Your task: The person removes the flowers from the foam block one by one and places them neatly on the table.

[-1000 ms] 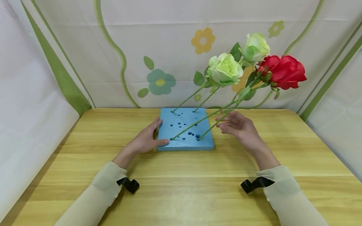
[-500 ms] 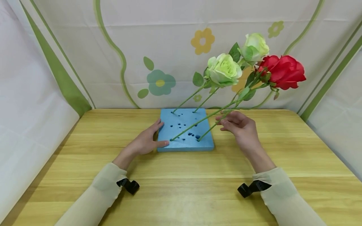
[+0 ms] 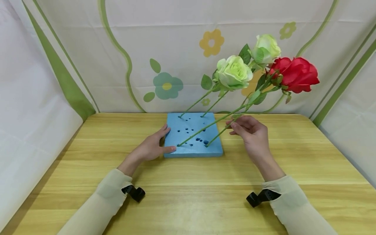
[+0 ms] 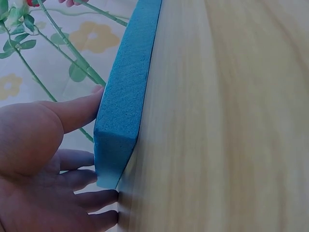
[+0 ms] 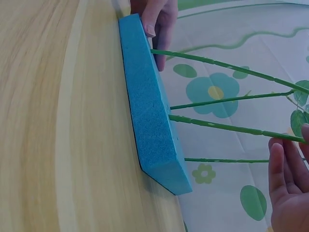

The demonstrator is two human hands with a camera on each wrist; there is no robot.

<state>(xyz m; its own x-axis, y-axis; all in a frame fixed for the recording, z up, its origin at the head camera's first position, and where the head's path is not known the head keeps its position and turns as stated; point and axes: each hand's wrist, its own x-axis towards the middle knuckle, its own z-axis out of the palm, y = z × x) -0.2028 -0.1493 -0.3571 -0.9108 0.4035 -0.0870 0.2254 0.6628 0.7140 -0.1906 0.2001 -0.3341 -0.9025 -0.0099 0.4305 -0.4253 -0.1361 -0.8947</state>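
Note:
A blue foam block (image 3: 192,150) with several holes lies flat on the table, and thin green stems stand in its holes. Two pale green roses (image 3: 234,72) and red rose blooms (image 3: 298,76) lean up to the right. My left hand (image 3: 150,147) rests on the block's left side, thumb on top near the front corner and fingers along the side, as the left wrist view (image 4: 34,150) shows. With thumb and fingertips, my right hand (image 3: 254,135) pinches the front-right rose stem (image 3: 218,135) partway up; the right wrist view shows that stem (image 5: 217,125) too.
The wooden table (image 3: 188,202) carries the block near its back edge. A patterned white curtain (image 3: 123,29) hangs right behind it, with more white cloth at both sides. A black wrist camera (image 3: 136,193) sits on each sleeve.
My right hand has gone from loosely spread fingers beside the front-right stem to pinching it. The left hand stays at the block, and the roses have hardly moved.

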